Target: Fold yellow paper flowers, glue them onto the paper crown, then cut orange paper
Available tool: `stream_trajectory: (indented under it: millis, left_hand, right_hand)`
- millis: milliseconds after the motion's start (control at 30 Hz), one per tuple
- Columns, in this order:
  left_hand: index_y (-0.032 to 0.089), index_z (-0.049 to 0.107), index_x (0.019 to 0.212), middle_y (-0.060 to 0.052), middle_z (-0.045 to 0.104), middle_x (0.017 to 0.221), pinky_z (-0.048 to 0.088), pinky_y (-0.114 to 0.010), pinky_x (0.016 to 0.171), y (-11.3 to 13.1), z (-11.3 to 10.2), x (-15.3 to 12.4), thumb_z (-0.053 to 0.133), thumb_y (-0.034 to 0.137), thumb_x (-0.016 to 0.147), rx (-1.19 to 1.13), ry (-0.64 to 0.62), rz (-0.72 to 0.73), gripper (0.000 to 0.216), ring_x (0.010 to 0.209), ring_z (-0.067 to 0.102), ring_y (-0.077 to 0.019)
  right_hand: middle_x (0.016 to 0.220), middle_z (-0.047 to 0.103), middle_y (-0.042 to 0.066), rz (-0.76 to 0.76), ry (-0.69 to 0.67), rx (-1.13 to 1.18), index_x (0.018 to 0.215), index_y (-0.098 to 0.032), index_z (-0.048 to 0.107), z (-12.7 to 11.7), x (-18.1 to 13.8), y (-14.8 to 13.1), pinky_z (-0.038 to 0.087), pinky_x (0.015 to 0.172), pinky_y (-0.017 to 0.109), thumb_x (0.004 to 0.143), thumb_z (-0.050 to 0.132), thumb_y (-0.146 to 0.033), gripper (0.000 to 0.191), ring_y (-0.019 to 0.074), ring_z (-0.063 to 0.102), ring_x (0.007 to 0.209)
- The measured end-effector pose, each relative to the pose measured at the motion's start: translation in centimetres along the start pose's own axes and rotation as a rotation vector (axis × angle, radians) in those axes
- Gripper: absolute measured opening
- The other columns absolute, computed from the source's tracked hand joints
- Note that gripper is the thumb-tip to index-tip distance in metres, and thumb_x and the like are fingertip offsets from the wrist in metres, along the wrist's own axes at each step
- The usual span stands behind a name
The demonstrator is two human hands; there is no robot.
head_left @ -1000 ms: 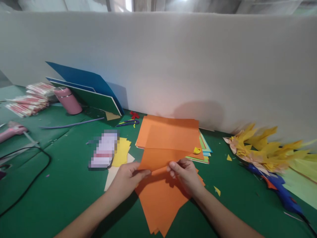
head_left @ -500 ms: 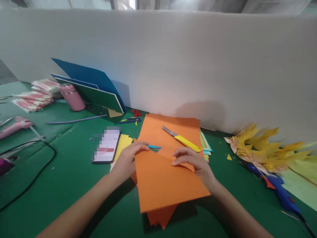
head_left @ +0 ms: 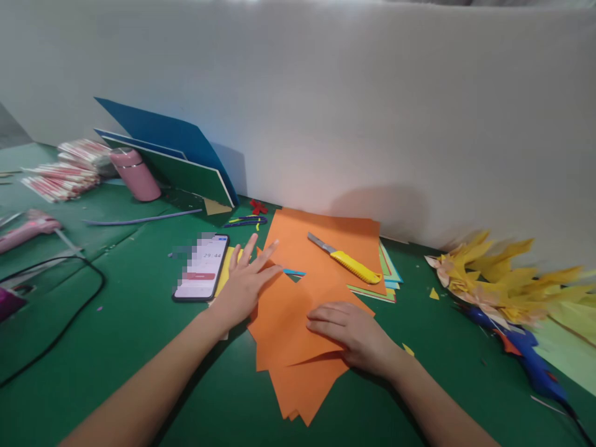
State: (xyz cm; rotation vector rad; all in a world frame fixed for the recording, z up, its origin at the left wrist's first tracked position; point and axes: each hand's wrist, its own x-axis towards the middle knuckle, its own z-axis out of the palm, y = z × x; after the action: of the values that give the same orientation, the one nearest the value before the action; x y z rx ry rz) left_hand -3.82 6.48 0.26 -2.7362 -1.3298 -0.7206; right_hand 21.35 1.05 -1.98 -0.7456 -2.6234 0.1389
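Note:
Several orange paper sheets (head_left: 298, 379) lie in an uneven pile in front of me. My left hand (head_left: 244, 282) is open at the pile's upper left, its fingers spread and apart from the top sheet (head_left: 284, 323). Near the right edge of that sheet, my right hand (head_left: 351, 332) is closed on it, fingers together on top; the thumb is hidden. A yellow utility knife (head_left: 354, 266) with its blade out rests on a larger orange sheet (head_left: 291, 239) behind my hands. Thin blue strips (head_left: 295, 272) show by my left fingertips.
Left of the pile lies a phone (head_left: 201, 270). Farther left are a pink bottle (head_left: 136, 175), a pink glue gun (head_left: 30, 230) and its black cable (head_left: 100, 292). Yellow paper leaves (head_left: 507, 273) and a blue glue gun (head_left: 528, 354) lie right. A white board (head_left: 326, 112) stands behind.
The raised orange sheet has come down onto the pile. My left hand has let go and spread its fingers. My right hand has moved lower and slightly left.

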Motion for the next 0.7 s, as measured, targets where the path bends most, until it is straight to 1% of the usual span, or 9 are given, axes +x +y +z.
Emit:
stream_trajectory:
  millis: [67,133,233,300,367,433,500,600,700]
  left_hand:
    - [0.027,0.061,0.111,-0.004,0.043,0.145,0.028,-0.063,0.101,-0.2,-0.5,0.1,0.036,-0.011,0.072,0.048,-0.012,0.011,0.059,0.136,0.027,-0.0337]
    - [0.026,0.061,0.111,-0.005,0.051,0.138,0.036,-0.056,0.098,-0.4,-0.9,0.2,0.037,-0.009,0.073,0.023,-0.052,0.057,0.057,0.128,0.041,-0.0309]
    - [0.023,0.057,0.117,-0.005,0.064,0.122,0.044,-0.045,0.095,0.2,-1.0,0.3,0.034,-0.008,0.074,-0.126,-0.12,0.113,0.058,0.112,0.056,-0.0218]
    - [0.023,0.053,0.122,-0.005,0.066,0.119,0.049,-0.036,0.089,1.2,-0.7,0.1,0.033,-0.006,0.077,-0.241,-0.186,0.109,0.057,0.107,0.06,-0.0174]
    - [0.022,0.057,0.118,-0.006,0.065,0.121,0.049,-0.035,0.089,2.4,-0.2,-0.2,0.037,0.002,0.084,-0.286,-0.28,0.16,0.044,0.107,0.06,-0.0177]
    - [0.018,0.061,0.113,-0.009,0.064,0.121,0.049,-0.037,0.091,3.2,0.3,-0.4,0.039,0.01,0.089,-0.274,-0.323,0.205,0.033,0.109,0.059,-0.0205]
    - [0.016,0.062,0.112,-0.011,0.064,0.121,0.048,-0.039,0.093,3.6,0.8,-0.6,0.04,0.014,0.091,-0.259,-0.337,0.208,0.03,0.111,0.058,-0.0224]
    - [0.015,0.062,0.113,-0.011,0.063,0.121,0.047,-0.04,0.095,3.4,1.3,-0.7,0.039,0.011,0.091,-0.28,-0.343,0.172,0.032,0.112,0.057,-0.0229]
    - [0.015,0.064,0.111,-0.011,0.063,0.122,0.045,-0.041,0.097,3.0,1.3,-0.5,0.04,0.011,0.09,-0.37,-0.357,0.116,0.032,0.114,0.056,-0.0227]
  right_hand:
    - [0.109,0.068,0.009,0.024,-0.015,0.041,0.108,-0.016,0.063,-0.1,-0.2,0.0,0.05,0.084,0.036,0.064,0.044,-0.002,0.05,0.0217,0.061,0.102]
    - [0.112,0.067,0.01,0.037,-0.02,0.073,0.11,-0.016,0.063,-0.1,-0.4,0.1,0.05,0.086,0.037,0.065,0.045,-0.004,0.05,0.022,0.06,0.104]
    - [0.117,0.065,0.011,0.041,-0.035,0.101,0.115,-0.017,0.061,-0.1,-0.7,0.2,0.049,0.088,0.039,0.069,0.048,-0.01,0.049,0.0231,0.059,0.108]
    - [0.119,0.064,0.011,0.034,-0.045,0.117,0.118,-0.017,0.059,-0.1,-0.9,0.3,0.048,0.091,0.041,0.07,0.048,-0.013,0.05,0.0237,0.058,0.111]
    - [0.119,0.064,0.012,0.031,-0.045,0.137,0.119,-0.016,0.058,-0.1,-0.9,0.3,0.047,0.093,0.042,0.071,0.048,-0.014,0.05,0.0241,0.057,0.111]
    - [0.116,0.065,0.012,0.049,-0.023,0.171,0.117,-0.016,0.059,-0.2,-0.9,0.3,0.047,0.092,0.042,0.071,0.048,-0.013,0.048,0.0238,0.057,0.109]
    - [0.107,0.067,0.01,0.086,0.025,0.218,0.11,-0.018,0.062,-0.5,-0.8,0.4,0.049,0.086,0.039,0.069,0.048,-0.009,0.044,0.0222,0.059,0.101]
    - [0.091,0.067,0.006,0.151,0.078,0.281,0.095,-0.021,0.066,-1.0,-0.8,0.5,0.051,0.073,0.033,0.066,0.046,-0.003,0.04,0.0181,0.06,0.084]
    - [0.087,0.067,0.005,0.2,0.085,0.332,0.087,-0.021,0.066,-1.4,-0.8,0.8,0.049,0.07,0.03,0.071,0.047,-0.003,0.031,0.0163,0.06,0.079]
